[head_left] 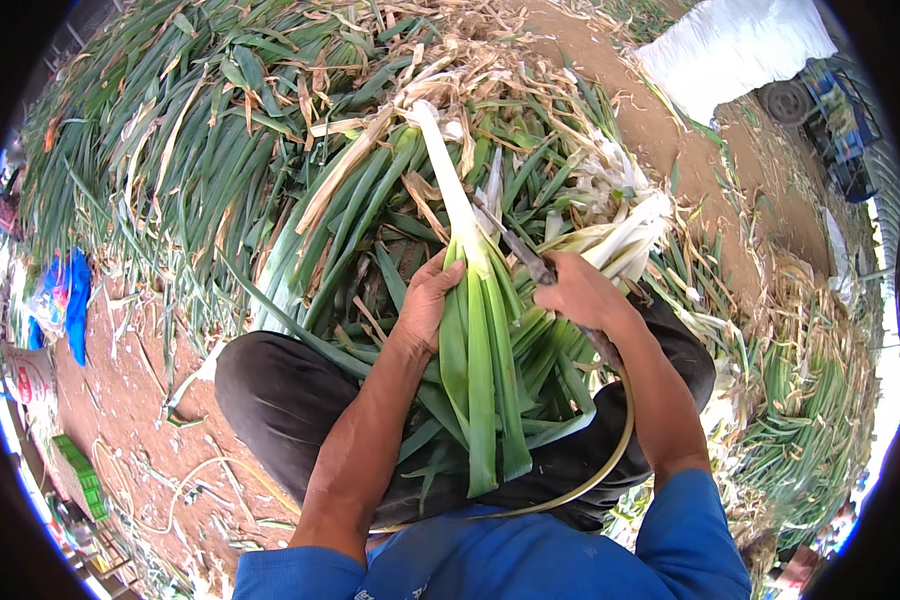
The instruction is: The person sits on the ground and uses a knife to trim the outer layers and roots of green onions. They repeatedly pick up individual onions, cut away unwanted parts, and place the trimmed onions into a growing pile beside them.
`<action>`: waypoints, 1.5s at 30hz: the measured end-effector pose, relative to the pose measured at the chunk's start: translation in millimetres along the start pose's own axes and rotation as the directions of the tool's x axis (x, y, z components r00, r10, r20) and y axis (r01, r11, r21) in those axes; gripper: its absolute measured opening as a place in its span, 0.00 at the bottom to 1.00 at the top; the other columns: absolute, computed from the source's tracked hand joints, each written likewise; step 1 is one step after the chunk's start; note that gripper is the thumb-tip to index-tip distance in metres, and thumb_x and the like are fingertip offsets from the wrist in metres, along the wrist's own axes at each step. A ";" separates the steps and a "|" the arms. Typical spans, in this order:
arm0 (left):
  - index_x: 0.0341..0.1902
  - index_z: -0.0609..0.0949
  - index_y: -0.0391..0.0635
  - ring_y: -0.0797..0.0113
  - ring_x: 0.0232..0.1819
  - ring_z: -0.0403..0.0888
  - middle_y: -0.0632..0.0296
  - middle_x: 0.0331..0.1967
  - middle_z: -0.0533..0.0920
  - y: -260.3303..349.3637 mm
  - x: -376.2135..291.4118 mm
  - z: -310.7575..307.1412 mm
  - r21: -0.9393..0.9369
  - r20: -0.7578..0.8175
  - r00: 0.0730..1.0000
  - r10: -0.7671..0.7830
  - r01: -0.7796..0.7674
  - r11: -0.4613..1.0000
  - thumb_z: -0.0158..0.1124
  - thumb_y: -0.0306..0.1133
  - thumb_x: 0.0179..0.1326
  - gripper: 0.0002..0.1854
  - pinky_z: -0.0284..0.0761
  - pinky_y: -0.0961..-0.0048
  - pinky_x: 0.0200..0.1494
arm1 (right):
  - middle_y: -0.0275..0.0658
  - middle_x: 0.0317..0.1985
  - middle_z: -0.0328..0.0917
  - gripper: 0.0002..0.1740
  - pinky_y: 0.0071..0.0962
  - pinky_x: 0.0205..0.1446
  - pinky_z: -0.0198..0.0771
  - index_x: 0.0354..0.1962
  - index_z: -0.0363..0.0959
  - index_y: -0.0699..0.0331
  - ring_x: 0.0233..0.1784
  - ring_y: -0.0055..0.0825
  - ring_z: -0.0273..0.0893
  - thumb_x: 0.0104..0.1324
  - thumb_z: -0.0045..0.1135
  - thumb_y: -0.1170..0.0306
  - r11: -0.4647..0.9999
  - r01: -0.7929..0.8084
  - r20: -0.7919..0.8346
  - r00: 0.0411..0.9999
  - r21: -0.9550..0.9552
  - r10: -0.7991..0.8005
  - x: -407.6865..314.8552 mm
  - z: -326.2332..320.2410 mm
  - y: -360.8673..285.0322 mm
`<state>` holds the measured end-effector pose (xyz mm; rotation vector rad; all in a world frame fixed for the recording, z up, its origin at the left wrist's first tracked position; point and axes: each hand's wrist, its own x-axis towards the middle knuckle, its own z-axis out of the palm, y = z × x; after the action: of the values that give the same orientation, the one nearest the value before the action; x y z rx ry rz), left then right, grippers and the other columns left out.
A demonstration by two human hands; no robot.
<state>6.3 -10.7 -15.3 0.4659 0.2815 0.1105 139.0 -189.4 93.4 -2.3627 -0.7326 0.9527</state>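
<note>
My left hand point(426, 304) is closed round the leafy neck of a large leek or Welsh onion point(478, 330). Its white shank points up and away from me, and its green leaves hang toward my lap. In my right hand point(579, 291) is a dark air-gun-like tool point(526, 255) with a thin nozzle, which lies just right of the stalk. A yellowish hose point(621, 450) runs from the tool's lower end across my lap. Right of the tool lie white-shanked stalks point(634, 236). Loose green leaves are under both hands.
A large heap of green stalks point(172, 165) rises ahead and to the left, with dry husks point(487, 67) beyond. Another heap point(802, 420) lies right. Hose loops point(172, 517) and a green crate point(79, 476) are at lower left. A wheeled vehicle point(832, 120) stands upper right.
</note>
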 end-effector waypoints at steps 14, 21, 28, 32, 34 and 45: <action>0.55 0.81 0.36 0.70 0.36 0.86 0.59 0.40 0.86 -13.9 -0.6 -6.6 0.208 -0.135 0.986 0.098 -0.069 0.976 0.62 0.30 0.71 0.14 0.84 0.71 0.41 | 0.59 0.29 0.76 0.23 0.45 0.43 0.70 0.42 0.73 0.73 0.36 0.59 0.75 0.52 0.58 0.64 0.988 0.103 -0.071 0.991 -0.117 -0.112 -80.8 16.3 10.3; 0.52 0.81 0.36 0.73 0.32 0.84 0.60 0.37 0.86 -17.7 -1.3 -4.2 0.296 -0.175 0.975 0.138 -0.081 0.952 0.64 0.31 0.69 0.13 0.82 0.74 0.35 | 0.64 0.34 0.77 0.19 0.52 0.49 0.69 0.38 0.71 0.73 0.44 0.63 0.76 0.53 0.58 0.67 0.991 0.040 -0.036 0.998 -0.127 -0.045 -81.2 20.3 -4.8; 0.52 0.79 0.37 0.73 0.25 0.82 0.59 0.35 0.86 -13.1 -1.3 2.0 0.322 -0.204 0.972 0.118 -0.047 0.946 0.68 0.33 0.67 0.15 0.80 0.75 0.26 | 0.64 0.32 0.77 0.19 0.49 0.46 0.70 0.37 0.71 0.75 0.41 0.64 0.76 0.52 0.59 0.68 0.976 0.082 -0.165 0.979 -0.204 -0.116 -27.4 22.0 -4.6; 0.52 0.78 0.37 0.72 0.24 0.82 0.59 0.34 0.85 -12.1 -2.3 3.3 0.334 -0.243 0.965 0.100 -0.014 0.942 0.69 0.34 0.66 0.16 0.79 0.75 0.25 | 0.64 0.36 0.79 0.20 0.49 0.50 0.71 0.38 0.73 0.76 0.44 0.62 0.78 0.53 0.59 0.67 0.971 0.062 -0.167 0.981 -0.230 -0.102 23.8 16.8 -18.6; 0.51 0.78 0.37 0.72 0.24 0.82 0.60 0.33 0.85 -12.6 -2.5 2.9 0.341 -0.246 0.964 0.098 -0.008 0.940 0.69 0.34 0.66 0.16 0.78 0.75 0.25 | 0.66 0.36 0.79 0.21 0.48 0.51 0.72 0.38 0.74 0.78 0.44 0.61 0.79 0.53 0.59 0.66 0.969 0.055 -0.161 0.982 -0.240 -0.095 52.1 13.5 -25.6; 0.53 0.79 0.37 0.75 0.27 0.80 0.63 0.35 0.84 -10.7 -10.1 2.7 0.317 -0.256 0.965 0.061 0.024 0.948 0.66 0.34 0.69 0.15 0.77 0.77 0.30 | 0.57 0.27 0.81 0.19 0.39 0.37 0.76 0.27 0.80 0.79 0.29 0.44 0.83 0.50 0.60 0.65 0.976 0.022 -0.198 0.978 -0.215 -0.065 204.7 7.9 -63.3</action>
<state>-2.1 -23.1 -15.4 0.7770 0.5609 0.1465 240.0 -11.2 30.1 -2.5682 -0.8355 0.6267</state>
